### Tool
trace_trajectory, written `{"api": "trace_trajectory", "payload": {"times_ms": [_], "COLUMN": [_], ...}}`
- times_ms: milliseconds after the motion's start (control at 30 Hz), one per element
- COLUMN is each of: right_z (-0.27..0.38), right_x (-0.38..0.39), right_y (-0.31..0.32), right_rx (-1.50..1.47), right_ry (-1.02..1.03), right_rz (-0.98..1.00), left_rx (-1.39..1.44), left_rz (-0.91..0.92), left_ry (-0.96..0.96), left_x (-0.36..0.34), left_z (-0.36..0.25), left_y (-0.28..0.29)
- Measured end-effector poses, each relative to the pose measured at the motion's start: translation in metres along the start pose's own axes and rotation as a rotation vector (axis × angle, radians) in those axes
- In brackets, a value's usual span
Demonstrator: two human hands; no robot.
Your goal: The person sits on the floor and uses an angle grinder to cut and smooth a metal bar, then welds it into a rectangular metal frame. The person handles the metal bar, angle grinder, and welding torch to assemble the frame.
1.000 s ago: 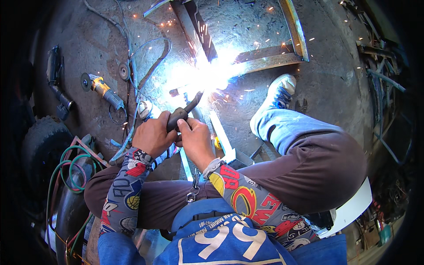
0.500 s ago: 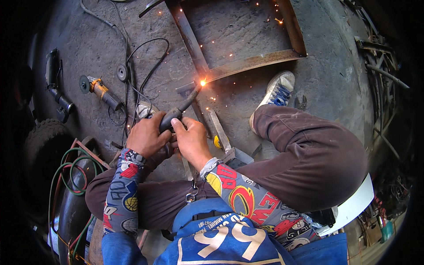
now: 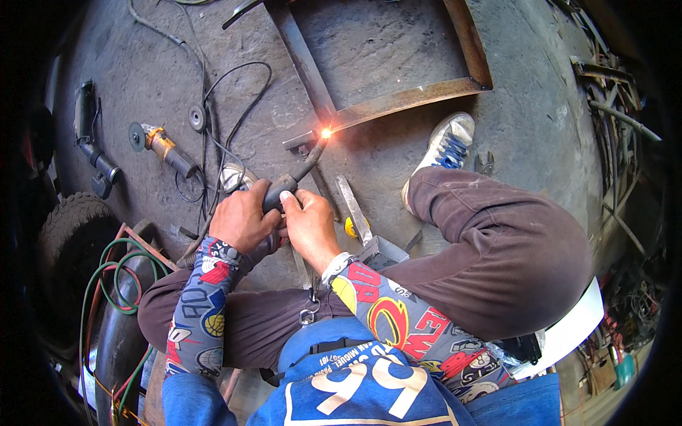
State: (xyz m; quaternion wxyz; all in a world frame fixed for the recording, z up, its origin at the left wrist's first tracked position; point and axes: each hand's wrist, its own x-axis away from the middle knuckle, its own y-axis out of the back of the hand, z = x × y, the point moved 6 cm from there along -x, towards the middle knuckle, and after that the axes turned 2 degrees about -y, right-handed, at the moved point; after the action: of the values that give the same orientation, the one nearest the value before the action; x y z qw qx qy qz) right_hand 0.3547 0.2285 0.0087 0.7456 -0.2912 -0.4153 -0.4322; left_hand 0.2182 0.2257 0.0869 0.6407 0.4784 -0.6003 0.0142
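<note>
Both my hands are closed around a black welding torch (image 3: 307,169) with a curved neck. My left hand (image 3: 244,219) wraps the handle from the left, while my right hand (image 3: 312,224) grips it from the right with its thumb on top. Some fingers of both hands are hidden under the handle. A bright orange-white glow burns at the torch tip, where it meets a corner of a rusty steel frame (image 3: 405,101) on the floor. Below the torch lie a flat metal bar (image 3: 354,206) and a round yellow object (image 3: 349,227), partly hidden.
An orange angle grinder (image 3: 165,148) and black cables (image 3: 206,106) lie on the concrete floor to the left. Farther left is a black tubular tool (image 3: 92,145). A tyre (image 3: 74,231) and green hoses (image 3: 106,277) are near my left side; scrap metal (image 3: 614,121) is heaped at right.
Flying sparks across the floor and frame have mostly gone; the glow stays at the same corner. My hands and the torch handle have shifted slightly right.
</note>
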Motion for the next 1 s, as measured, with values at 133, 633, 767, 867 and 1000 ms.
{"api": "trace_trajectory", "payload": {"times_ms": [133,633,767,867,1000], "right_z": [0.003,0.009,0.03,0.046,0.06], "right_x": [0.001,0.003,0.01,0.013,0.017], "right_y": [0.001,0.004,0.006,0.005,0.0], "right_rx": [0.023,0.111,0.067,0.062,-0.276], "right_ry": [0.0,-0.028,0.102,0.104,0.051], "right_rz": [-0.012,0.002,-0.03,-0.012,0.077], "left_rx": [-0.008,-0.003,0.077,0.173,0.4], "left_rz": [-0.011,0.013,0.013,0.077,0.288], "left_ry": [0.0,-0.029,-0.078,-0.064,0.064], "left_x": [0.0,-0.004,-0.008,-0.018,-0.041], "left_z": [-0.001,-0.002,-0.003,-0.006,-0.007], "left_y": [0.0,-0.002,0.007,0.02,0.027]}}
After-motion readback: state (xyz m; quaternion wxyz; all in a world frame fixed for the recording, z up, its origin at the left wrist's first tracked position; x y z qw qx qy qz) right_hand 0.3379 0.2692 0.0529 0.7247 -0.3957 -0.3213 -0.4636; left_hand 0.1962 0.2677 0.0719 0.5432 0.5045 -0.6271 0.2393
